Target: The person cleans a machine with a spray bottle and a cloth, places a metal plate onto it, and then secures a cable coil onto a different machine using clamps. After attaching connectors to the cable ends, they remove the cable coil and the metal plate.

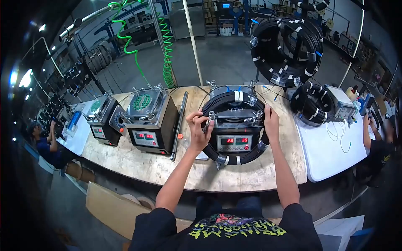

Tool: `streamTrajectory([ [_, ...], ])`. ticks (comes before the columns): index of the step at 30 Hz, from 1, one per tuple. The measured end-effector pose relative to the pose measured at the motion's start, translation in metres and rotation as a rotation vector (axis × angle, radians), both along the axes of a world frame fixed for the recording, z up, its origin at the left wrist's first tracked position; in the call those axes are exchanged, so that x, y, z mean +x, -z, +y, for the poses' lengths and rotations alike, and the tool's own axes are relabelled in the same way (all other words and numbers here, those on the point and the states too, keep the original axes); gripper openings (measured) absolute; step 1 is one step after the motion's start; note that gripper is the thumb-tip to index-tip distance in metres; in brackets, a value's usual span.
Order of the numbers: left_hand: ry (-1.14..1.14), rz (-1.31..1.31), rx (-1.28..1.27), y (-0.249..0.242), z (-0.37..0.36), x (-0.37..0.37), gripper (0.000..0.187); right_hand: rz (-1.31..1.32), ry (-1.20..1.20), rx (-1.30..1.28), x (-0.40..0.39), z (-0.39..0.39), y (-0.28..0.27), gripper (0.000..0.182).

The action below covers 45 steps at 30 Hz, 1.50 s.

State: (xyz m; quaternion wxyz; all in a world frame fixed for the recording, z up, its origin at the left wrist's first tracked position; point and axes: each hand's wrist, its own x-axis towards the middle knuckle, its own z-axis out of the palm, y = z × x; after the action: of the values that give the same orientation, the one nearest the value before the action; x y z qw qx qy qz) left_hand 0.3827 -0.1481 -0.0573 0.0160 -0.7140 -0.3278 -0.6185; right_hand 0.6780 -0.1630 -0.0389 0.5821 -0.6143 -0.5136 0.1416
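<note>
A coil of black cable point(249, 157), bound with white and silvery wraps, is tilted upright in front of a bench machine point(234, 143). The machine's red digits show through the ring. My left hand point(199, 130) closes on the coil's left side, close to a metal clamp knob point(211, 115). On the opposite side, my right hand point(271, 121) grips the coil with the thumb toward its inner edge. Part of the machine's top is hidden behind the coil.
Two similar machines point(148, 121) point(102, 121) stand left, beside a metal bar point(180, 125) and an orange cap point(180, 136). More coils point(312, 104) point(289, 77) are at right, near a test instrument point(344, 109). Co-workers point(46, 142) point(374, 146) are at both sides.
</note>
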Motion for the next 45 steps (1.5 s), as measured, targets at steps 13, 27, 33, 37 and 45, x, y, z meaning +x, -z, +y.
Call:
streamTrajectory([
  [13, -0.128, -0.179, -0.369, -0.006, -0.036, 0.0, 0.016, 0.314, 0.083, 0.051, -0.017, -0.052, 0.09, 0.065],
  [27, -0.174, 0.086, -0.258, -0.049, -0.049, -0.007, 0.012, 0.378, 0.094, 0.046, -0.036, -0.081, 0.111, 0.067],
  [33, 0.019, 0.096, -0.352, -0.041, -0.036, -0.02, 0.016, 0.135, 0.124, 0.199, -0.028, -0.071, 0.079, 0.049],
  [37, -0.107, 0.15, -0.165, -0.059, -0.042, -0.011, 0.016, -0.216, 0.146, 0.219, -0.036, -0.068, 0.021, 0.053],
  [45, 0.039, 0.068, -0.311, -0.019, -0.019, -0.016, 0.011, -0.627, 0.201, 0.235, -0.063, -0.057, 0.023, 0.048],
])
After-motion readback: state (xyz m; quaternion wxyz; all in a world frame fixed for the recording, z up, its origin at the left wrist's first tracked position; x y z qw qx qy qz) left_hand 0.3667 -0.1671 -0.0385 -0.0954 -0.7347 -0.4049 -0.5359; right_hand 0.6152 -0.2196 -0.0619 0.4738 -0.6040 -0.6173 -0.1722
